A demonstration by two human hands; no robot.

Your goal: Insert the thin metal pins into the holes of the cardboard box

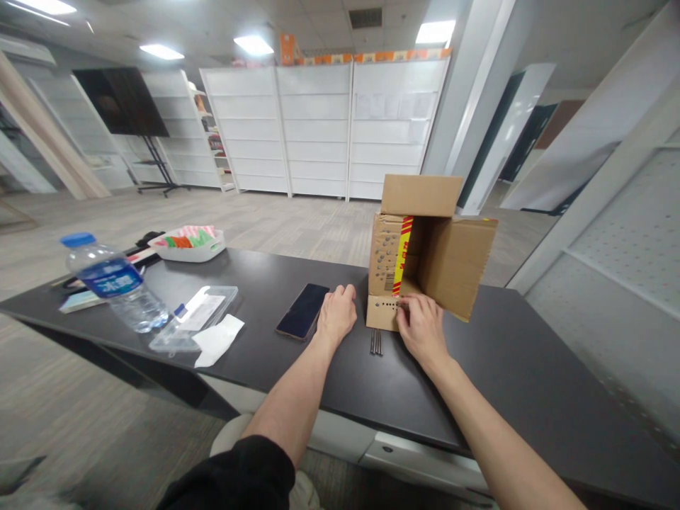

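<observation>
A cardboard box [383,265] with a red-and-yellow tape strip stands on the dark table, its opening to the right. Dark round spots stud its side. Its lower flap [381,313] has a row of small dark holes. My right hand [423,327] is at the flap's right end, fingertips pinched together; whatever is between them is too small to make out. Several long dark screws [377,343] lie side by side below the flap. Left of the box, my left hand [337,315] rests on the table with curled fingers, its palm hidden, beside a black phone [302,310].
On the left stand a water bottle [120,283] with a blue cap, a clear plastic case [183,329] and a white paper piece [219,340]. Behind them is a white tray [205,251] holding colourful packets. The table's front edge runs just below my forearms.
</observation>
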